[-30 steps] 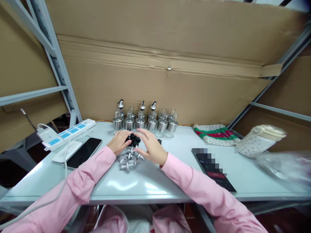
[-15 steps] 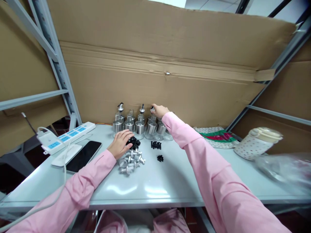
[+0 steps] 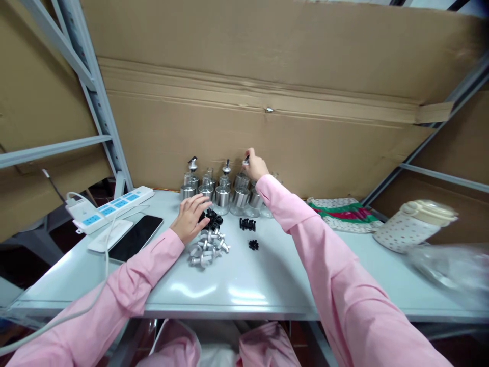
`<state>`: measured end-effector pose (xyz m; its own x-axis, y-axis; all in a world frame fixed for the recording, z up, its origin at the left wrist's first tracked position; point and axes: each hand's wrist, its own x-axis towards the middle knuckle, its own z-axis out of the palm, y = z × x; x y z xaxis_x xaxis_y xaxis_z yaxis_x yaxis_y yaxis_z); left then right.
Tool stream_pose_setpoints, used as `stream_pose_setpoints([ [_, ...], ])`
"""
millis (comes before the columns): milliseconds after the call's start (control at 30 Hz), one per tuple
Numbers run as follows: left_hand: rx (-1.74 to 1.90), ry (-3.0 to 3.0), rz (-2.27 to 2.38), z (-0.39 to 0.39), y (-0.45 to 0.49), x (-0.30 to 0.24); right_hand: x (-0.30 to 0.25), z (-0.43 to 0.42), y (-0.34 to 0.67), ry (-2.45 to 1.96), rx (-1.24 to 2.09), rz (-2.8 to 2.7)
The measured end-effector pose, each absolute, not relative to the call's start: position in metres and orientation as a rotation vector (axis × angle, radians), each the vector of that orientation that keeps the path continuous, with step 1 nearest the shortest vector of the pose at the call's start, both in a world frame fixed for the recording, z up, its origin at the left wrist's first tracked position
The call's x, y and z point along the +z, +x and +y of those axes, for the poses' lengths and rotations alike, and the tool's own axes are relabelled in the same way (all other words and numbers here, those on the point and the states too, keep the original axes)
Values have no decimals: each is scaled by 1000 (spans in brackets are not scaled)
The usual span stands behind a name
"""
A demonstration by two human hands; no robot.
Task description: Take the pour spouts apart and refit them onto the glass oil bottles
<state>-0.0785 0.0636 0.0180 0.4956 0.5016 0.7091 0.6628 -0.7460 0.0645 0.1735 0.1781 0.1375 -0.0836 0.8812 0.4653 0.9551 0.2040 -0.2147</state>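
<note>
My right hand [image 3: 256,166] is at the back row of glass bottles, its fingers closed around a metal pour spout [image 3: 245,162] with a dark tip on top of one bottle. The fingers partly hide this spout. Spread and flat, my left hand [image 3: 190,218] rests beside and partly over a pile of black ring-like parts [image 3: 215,219]. In front of that pile lie loose silver-grey stoppers [image 3: 206,251]. Glass bottles with metal sleeves [image 3: 222,196] stand in rows; two others at the back carry pour spouts [image 3: 226,167].
Small black pieces lie in two groups [image 3: 247,224] mid-table. At left are a phone [image 3: 135,238], a white power strip [image 3: 114,208] and a cable. At right are a patterned cloth [image 3: 344,214], a dotted jug [image 3: 407,227] and a plastic bag [image 3: 451,267]. Cardboard [image 3: 267,137] walls the back.
The view has tilted down slightly. My right hand has shifted its grip on the spout, with its fingers now raised higher around it. My left hand stays by the black parts.
</note>
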Motion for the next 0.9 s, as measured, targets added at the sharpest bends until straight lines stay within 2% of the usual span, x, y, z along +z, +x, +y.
stream_pose_setpoints([
  [200, -1485, -2456, -960, 49, -66, 28, 155, 146, 180, -951, -266, -1574],
  [367, -1851, -2576, -629, 20, -46, 34, 157, 76, 163, -594, -289, -1459],
  [600, -2207, -3008, -548, -16, -15, 13, 103, -23, 132, -513, 399, -1460],
  [700, -2194, -3301, -670, -26, -9, 8, 77, -45, 125, -433, 610, -1461],
  [800, -1932, -3683, -958, -30, -8, 9, 62, -59, 122, -382, 681, -1450],
  [900, -1770, -3886, -1036, -32, -9, 9, 54, -67, 120, -396, 756, -1417],
])
